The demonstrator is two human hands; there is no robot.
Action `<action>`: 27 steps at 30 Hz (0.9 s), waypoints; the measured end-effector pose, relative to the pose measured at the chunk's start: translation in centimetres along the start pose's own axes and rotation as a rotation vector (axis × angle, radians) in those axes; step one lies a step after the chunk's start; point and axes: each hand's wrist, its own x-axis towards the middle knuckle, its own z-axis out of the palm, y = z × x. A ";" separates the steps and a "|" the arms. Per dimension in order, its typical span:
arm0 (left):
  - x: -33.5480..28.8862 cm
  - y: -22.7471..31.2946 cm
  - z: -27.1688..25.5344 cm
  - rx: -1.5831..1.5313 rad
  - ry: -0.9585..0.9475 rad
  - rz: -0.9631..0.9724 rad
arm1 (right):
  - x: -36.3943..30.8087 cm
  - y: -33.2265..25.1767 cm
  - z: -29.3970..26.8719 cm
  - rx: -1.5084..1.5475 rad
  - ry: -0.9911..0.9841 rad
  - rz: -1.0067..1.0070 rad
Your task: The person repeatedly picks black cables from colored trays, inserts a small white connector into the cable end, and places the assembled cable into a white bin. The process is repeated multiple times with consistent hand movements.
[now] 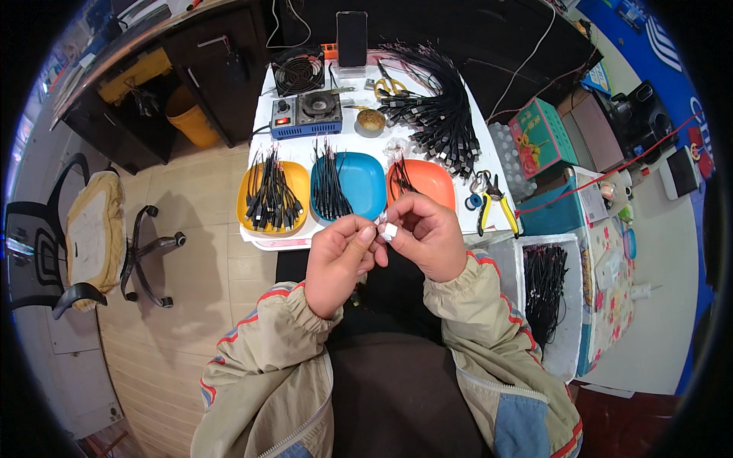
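My left hand (342,256) and my right hand (429,238) meet in front of the near table edge, fingers pinched together. Between the fingertips is a small white piece (390,230); its exact kind is too small to tell. The right thumb and forefinger grip it, and the left fingertips close on its left side. Just beyond my hands stand a yellow tray (244,200) and a blue tray (369,172) with short black cables, and an orange tray (437,183) with fewer cables and some clear plastic bits.
Behind the trays are a blue soldering pot (307,118), a round tin (370,122), yellow-handled scissors (391,85), a fan (298,72) and a phone (352,38). A bundle of black USB cables (447,114), yellow wire strippers (496,204) and a cable-filled white box (573,305) lie right.
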 end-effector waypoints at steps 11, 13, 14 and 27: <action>-0.2 0.6 -0.8 -0.281 -0.114 -0.152 | 0.1 2.3 0.3 0.437 -0.022 -0.010; -0.2 0.6 -1.0 -0.327 -0.151 -0.176 | 0.0 2.3 0.3 0.378 -0.017 0.026; -0.2 0.6 -1.1 -0.323 -0.158 -0.193 | 0.0 2.2 0.3 0.355 -0.015 0.038; 0.0 -0.2 -1.2 -0.239 -0.122 -0.038 | 0.0 1.8 0.7 0.476 0.017 0.147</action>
